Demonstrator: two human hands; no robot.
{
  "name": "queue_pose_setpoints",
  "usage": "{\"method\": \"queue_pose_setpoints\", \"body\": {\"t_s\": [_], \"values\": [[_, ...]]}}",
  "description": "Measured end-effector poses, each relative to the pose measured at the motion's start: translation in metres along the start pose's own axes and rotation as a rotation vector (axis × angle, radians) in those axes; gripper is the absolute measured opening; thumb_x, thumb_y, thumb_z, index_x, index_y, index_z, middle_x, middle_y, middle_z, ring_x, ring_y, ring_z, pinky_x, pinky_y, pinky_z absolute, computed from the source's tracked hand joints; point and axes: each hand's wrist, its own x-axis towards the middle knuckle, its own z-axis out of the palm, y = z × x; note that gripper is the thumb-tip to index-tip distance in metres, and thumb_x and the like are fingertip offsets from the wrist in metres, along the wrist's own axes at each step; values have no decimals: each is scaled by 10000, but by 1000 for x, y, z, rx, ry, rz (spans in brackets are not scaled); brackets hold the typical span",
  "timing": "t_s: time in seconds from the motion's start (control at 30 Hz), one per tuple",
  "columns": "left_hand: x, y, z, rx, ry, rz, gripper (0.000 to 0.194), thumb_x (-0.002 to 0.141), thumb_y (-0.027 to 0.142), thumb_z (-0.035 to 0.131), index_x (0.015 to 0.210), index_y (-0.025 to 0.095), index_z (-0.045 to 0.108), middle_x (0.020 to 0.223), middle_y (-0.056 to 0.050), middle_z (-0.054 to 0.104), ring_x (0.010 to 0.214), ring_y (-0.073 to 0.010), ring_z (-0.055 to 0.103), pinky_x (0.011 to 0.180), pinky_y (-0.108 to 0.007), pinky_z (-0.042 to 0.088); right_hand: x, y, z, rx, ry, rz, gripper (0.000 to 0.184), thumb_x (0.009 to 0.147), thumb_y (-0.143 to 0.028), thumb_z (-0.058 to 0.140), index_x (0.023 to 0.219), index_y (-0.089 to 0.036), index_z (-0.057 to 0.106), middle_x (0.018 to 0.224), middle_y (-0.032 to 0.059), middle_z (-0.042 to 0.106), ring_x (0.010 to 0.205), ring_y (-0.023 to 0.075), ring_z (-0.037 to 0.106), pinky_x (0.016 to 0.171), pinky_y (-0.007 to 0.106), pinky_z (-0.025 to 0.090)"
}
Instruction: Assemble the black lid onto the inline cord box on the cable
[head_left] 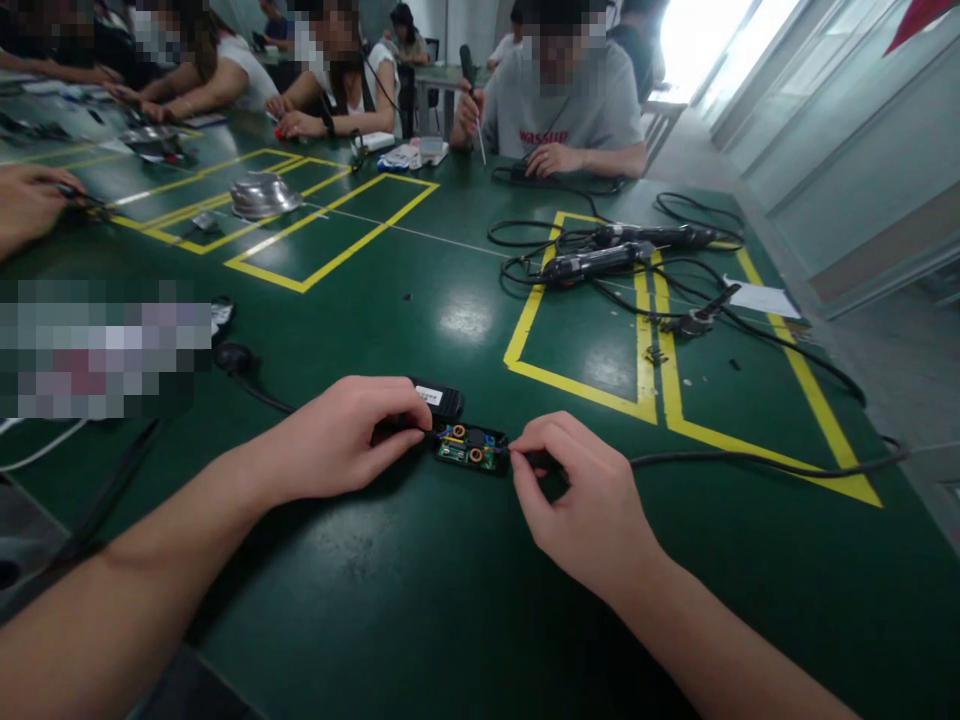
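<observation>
Head cam: my left hand (341,440) & right hand (577,495) pinch the open power adapter (471,447) on the table (420,600). Lid (439,398) off, just behind; closing it's not done yet, I think.

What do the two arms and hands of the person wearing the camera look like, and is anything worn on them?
Both forearms are bare up to the picture's edge: no sleeves, gloves, watch or bracelet show. The left hand and the right hand show no rings or markings on their visible sides. Fingernails look short and unpainted, though small in this view.
</observation>
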Motion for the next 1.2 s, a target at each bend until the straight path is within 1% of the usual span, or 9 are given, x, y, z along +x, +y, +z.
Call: {"method": "queue_pose_setpoints", "body": {"t_s": [0.2,0.33,0.57,0.63,0.73,0.87,0.93,1.07,1.2], "values": [[1,0,-2,30,-31,-13,167,1056,201,645,943,209,768,972,-45,761,835,-170,728,753,-250,520,-1,0,-1,-28,-34,50,165,1013,-149,574,887,-236,635,931,69,738,797,203,731,675,341,593],[1,-1,0,71,-28,-14,163,1057,193,655,957,212,782,997,-43,776,848,-170,744,756,-249,526,0,0,-3,-130,-51,18,169,996,-150,572,866,-238,634,906,63,762,778,220,727,696,393,548],[1,2,1,168,-24,15,155,1050,184,672,964,221,796,1033,-38,798,891,-190,743,784,-287,549,-2,1,0,-192,3,22,154,989,-167,586,879,-248,654,1051,114,795,1015,308,748,821,483,564],[1,3,0,194,-8,47,167,1055,195,663,973,225,806,1062,-51,796,965,-215,731,840,-317,566,-2,2,1,-191,7,17,146,991,-164,588,895,-250,657,1067,117,792,1035,315,745,840,495,569],[1,1,2,195,57,65,194,1059,235,653,988,236,833,1224,-86,779,1135,-263,701,1006,-408,577,-3,3,3,-194,24,-1,139,995,-159,588,909,-247,653,1102,128,773,1071,323,730,879,514,577],[6,-10,7,201,135,-43,345,1110,265,519,1222,257,845,1437,-111,748,1307,-302,666,1175,-531,524,-2,4,1,-188,31,-21,88,994,-174,601,983,-243,655,1152,140,740,1105,332,703,928,539,578],[9,-17,8,189,120,-130,364,1106,313,536,1314,269,831,1469,-109,755,1343,-315,668,1196,-548,519,-2,3,0,-167,25,-19,103,973,-174,606,1038,-241,650,1162,141,736,1111,336,699,924,544,575],[12,-26,5,138,108,-253,350,1023,416,702,1308,262,837,1328,-85,828,1229,-311,731,1146,-504,562,-3,-1,-2,-129,-26,-6,197,925,-175,610,1109,-239,629,1206,144,740,1146,348,700,923,545,563],[10,-19,9,135,191,-230,336,1028,440,713,1279,250,831,1241,-84,838,1133,-295,738,1063,-469,595,-3,-1,0,-138,-36,17,297,917,-212,608,1213,-227,606,1223,159,739,1145,359,702,925,543,563]]}}
